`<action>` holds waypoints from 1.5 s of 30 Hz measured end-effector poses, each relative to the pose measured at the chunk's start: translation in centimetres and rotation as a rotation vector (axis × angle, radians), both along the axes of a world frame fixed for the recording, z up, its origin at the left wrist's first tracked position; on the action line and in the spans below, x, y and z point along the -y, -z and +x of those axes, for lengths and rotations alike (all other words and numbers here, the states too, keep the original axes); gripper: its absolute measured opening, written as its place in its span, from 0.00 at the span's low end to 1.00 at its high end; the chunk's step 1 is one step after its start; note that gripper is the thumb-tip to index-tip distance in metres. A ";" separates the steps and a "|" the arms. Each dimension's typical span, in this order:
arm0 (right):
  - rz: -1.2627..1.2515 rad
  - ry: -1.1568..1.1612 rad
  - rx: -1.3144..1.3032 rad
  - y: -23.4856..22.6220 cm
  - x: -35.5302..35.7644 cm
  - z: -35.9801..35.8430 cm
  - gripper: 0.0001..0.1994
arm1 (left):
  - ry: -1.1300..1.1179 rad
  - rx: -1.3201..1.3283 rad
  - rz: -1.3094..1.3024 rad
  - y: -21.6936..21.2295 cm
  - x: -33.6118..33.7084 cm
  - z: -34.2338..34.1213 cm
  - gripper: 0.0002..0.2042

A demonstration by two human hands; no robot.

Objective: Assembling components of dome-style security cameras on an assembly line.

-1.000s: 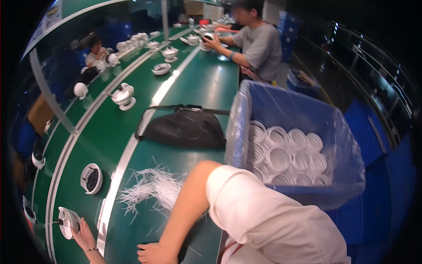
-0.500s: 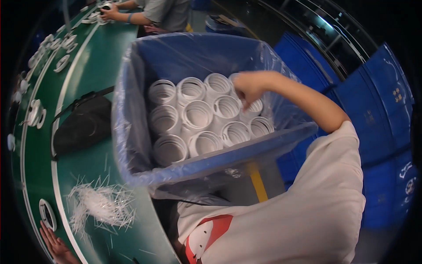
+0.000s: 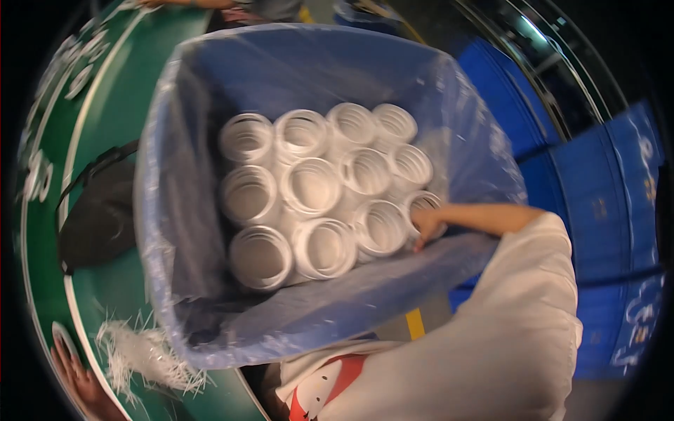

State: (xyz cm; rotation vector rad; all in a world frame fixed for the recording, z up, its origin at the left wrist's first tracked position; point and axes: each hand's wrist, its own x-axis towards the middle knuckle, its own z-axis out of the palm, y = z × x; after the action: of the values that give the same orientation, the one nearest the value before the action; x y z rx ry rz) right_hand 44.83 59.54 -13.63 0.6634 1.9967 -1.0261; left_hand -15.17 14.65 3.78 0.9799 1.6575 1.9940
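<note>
My right hand (image 3: 427, 221) reaches in over the near right corner of a blue box (image 3: 330, 56) lined with clear plastic film. Its fingers hang loosely apart at the mouth of a white plastic cylinder (image 3: 419, 199), touching or just above the rim; blur hides which. No grip on the part shows. Several more white cylinders (image 3: 312, 186), open at the top with ridged inner walls, stand upright in rows inside the box. My left hand is out of sight. At the lower left another hand (image 3: 81, 382), apparently a co-worker's, lies beside a white ring (image 3: 63, 337).
A green work table (image 3: 98, 281) runs along the left, bearing a black bag (image 3: 98, 217) and a heap of thin clear strips (image 3: 147, 358). White parts (image 3: 38, 175) lie on the strip beyond. Blue crates (image 3: 611, 203) stand at the right. Another person's arm (image 3: 189, 3) shows at the far end.
My right hand has moved from the far right cylinders to the near right one. The box now appears larger and further left. The view has shifted.
</note>
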 end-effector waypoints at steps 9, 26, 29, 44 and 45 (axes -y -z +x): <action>0.090 0.541 0.087 -0.6 4.0 -0.4 0.34 | -0.385 0.207 -0.013 -2.9 -0.3 5.9 0.26; 1.269 -0.282 -0.739 -31.4 5.5 -22.8 0.31 | -0.514 0.137 0.234 -6.2 8.4 5.3 0.23; 0.744 -0.082 -1.437 -33.3 11.0 -36.0 0.21 | -0.676 0.126 0.251 -5.7 13.9 6.9 0.22; -1.326 1.167 -0.883 -10.1 27.4 -64.4 0.15 | -1.122 -0.575 -1.506 3.6 37.8 6.7 0.28; -1.255 1.177 -0.841 -9.0 26.9 -63.7 0.15 | -1.117 -0.496 -1.574 3.9 37.3 6.4 0.29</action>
State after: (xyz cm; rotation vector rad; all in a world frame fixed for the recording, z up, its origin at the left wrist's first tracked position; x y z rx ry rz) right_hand -18.84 32.60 -4.65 0.6523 0.8336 -3.2142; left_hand -8.74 -22.63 -0.14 -0.2112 3.3861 0.0291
